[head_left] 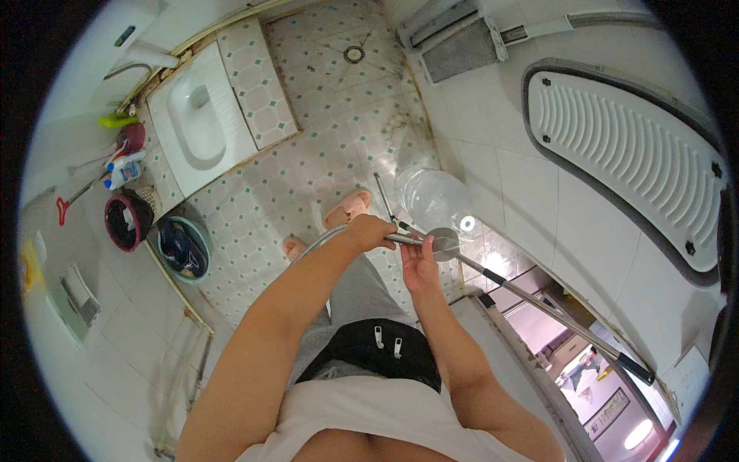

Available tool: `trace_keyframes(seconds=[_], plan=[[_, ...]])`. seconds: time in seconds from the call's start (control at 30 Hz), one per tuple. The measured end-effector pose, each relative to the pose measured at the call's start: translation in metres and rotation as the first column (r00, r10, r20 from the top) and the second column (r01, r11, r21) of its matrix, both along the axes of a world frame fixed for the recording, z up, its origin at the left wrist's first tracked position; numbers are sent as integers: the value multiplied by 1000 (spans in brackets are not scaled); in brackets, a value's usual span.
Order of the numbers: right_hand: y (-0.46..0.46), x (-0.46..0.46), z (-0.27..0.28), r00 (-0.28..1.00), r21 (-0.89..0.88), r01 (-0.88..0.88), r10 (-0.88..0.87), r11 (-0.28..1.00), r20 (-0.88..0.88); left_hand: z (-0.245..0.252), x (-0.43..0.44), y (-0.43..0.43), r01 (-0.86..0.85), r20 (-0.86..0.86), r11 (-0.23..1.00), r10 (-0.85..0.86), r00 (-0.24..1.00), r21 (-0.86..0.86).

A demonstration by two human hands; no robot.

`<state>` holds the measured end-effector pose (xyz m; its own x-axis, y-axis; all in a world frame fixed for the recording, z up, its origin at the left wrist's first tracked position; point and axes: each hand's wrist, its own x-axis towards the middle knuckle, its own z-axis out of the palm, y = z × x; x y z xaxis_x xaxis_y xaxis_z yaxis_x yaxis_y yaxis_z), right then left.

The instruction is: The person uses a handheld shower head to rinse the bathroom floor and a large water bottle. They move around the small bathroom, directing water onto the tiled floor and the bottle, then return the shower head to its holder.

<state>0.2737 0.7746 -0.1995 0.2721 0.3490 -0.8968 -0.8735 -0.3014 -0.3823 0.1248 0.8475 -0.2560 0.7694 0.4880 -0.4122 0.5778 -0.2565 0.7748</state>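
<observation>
A round metal shower head (442, 244) points away from me, its handle and hose in front of my body. My left hand (370, 233) grips the handle, and the silver hose (323, 239) runs back from it past my wrist. At the neck of the shower head is my right hand (420, 265), palm turned up, with the thumb across the front and the fingers behind the handle. Behind both hands a long telescopic pole (545, 312) with a dark grip slants across, ending in a narrow crossbar (383, 196) near the floor.
A large clear plastic water bottle (433, 199) stands by the right wall. A white baby bathtub (626, 167) hangs there. At left are a squat toilet (199, 110), a waste bin (130, 222), cleaning bottles (125, 170) and a basin (199, 257) with dark cloth. A floor drain (354, 54) lies ahead.
</observation>
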Motion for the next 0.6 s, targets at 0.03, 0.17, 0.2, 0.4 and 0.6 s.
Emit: trace_keyframes(seconds=[0.03,0.17,0.2,0.4,0.6], plan=[[-1,-8,0,999,-17,-31,32,999,21,2,-6,-6,-6,-15,1000,6,1000,12],[-10,-31,2,983,-100,-101,115,990,140,10,-27,-25,-48,7,998,48,999,-39],[-14,-34,3,982,-94,-97,110,991,151,11,-30,-30,-47,13,999,47,999,-15],[-46,-29,-6,976,-67,-45,58,997,208,18,-24,-51,-12,7,1000,12,1000,-12],[-46,-18,-46,976,-84,0,18,996,218,4,-55,-87,-286,-111,956,291,950,63]])
